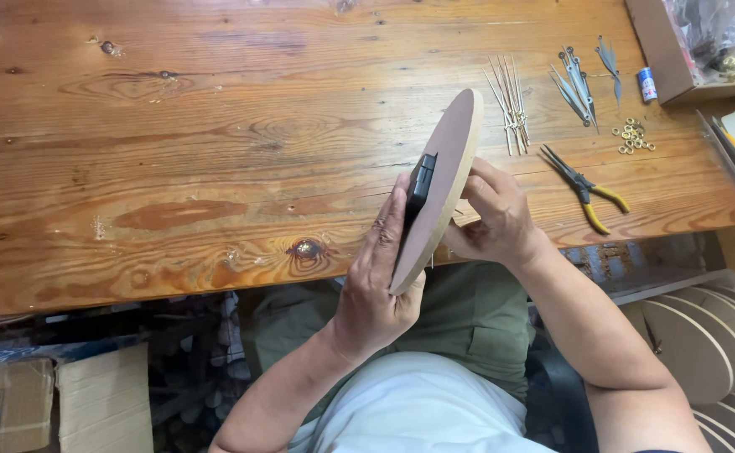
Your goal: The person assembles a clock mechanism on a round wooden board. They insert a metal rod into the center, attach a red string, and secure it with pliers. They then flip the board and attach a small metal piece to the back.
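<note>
I hold a round brown wooden disc (451,159) upright and edge-on above the near edge of the wooden table (216,151). A small black box (421,180) sits on the disc's left face. My left hand (376,285) grips the disc's lower rim, with its fingers pressed flat along the black box. My right hand (493,218) is on the disc's other face, fingers curled against its middle; what they touch there is hidden by the disc.
On the table to the right lie thin metal clock hands (510,101), darker metal hands (577,84), small brass rings (633,138), yellow-handled pliers (585,189) and a small blue-white cylinder (647,84). A cardboard box (665,50) stands far right. More discs (703,344) are stacked below right.
</note>
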